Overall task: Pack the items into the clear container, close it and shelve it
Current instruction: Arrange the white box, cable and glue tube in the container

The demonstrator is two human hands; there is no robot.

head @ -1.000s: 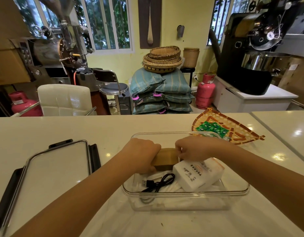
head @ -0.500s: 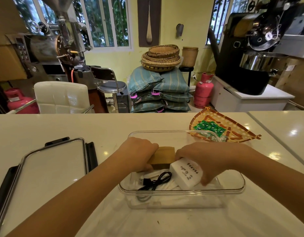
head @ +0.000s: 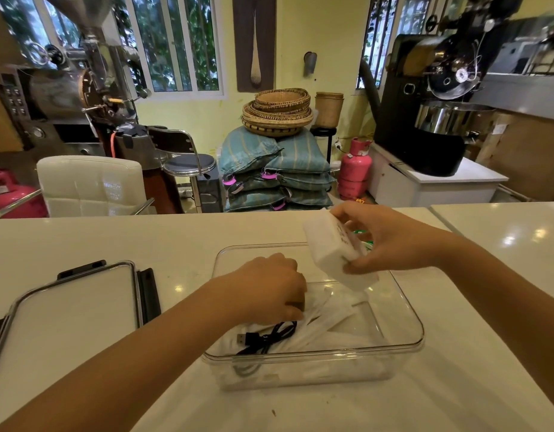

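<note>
Behind the pale counter (head: 145, 241) stand coffee roasting machines, a stack of blue sacks (head: 275, 173) topped with woven baskets (head: 279, 112), a pink gas bottle (head: 354, 168) and a white padded chair (head: 90, 185). On the counter sits the clear container (head: 406, 325), open at the top, near the person. Its lid (head: 70, 307), clear with black clips along the edges, lies flat on the counter to the left, apart from the container.

Inside the container lie white plastic bags (head: 328, 319) and a black cable (head: 266, 335) with a USB plug, coiled toward the near left corner. The left hand (head: 269, 288) reaches down into the container with its fingers curled closed against the bags; whatever it grips is hidden under the knuckles, so I cannot tell what it holds.

The right hand (head: 384, 241) grips a white box (head: 335, 251) with small dark print on one face, thumb below and fingers over the top. The box is tilted, its lower end pointing down into the container, above the far right part and clear of the things on the bottom. Something green shows just behind the box, too hidden to name.
</note>
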